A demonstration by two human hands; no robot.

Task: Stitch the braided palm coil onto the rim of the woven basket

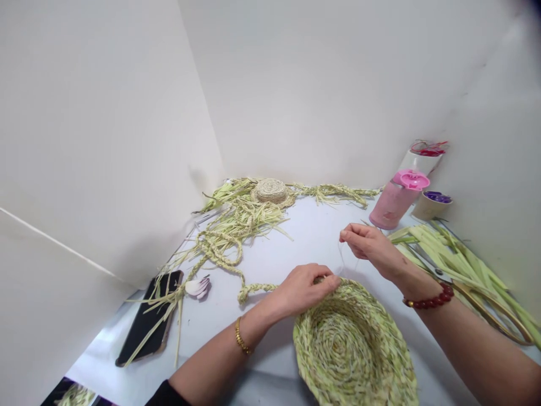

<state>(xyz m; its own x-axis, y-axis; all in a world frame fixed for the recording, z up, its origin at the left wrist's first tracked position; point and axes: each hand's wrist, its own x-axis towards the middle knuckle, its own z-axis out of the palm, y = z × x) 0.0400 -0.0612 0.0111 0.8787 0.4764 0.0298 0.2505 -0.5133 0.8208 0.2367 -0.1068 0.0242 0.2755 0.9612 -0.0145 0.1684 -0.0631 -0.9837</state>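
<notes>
A round woven straw basket (344, 344) is tilted toward the camera, its coiled inside showing. My left hand (306, 287) grips its upper left rim, thumb on top and fingers behind. Up and to the right of the rim, my right hand (361, 242) is closed in a pinch on a thin, pale thread (341, 259) that runs down toward the rim. Whether a needle is between those fingertips is too small to tell. A braided straw cord (257, 287) trails left from beside my left hand.
A black phone (146, 324) and garlic-like bulb (198, 287) lie left. Behind are loose straw (249, 223) and a small straw hat (271, 192). At right stand a pink bottle (389, 206) and a tub (429, 208), near scissors (490, 310) on green leaves (465, 256).
</notes>
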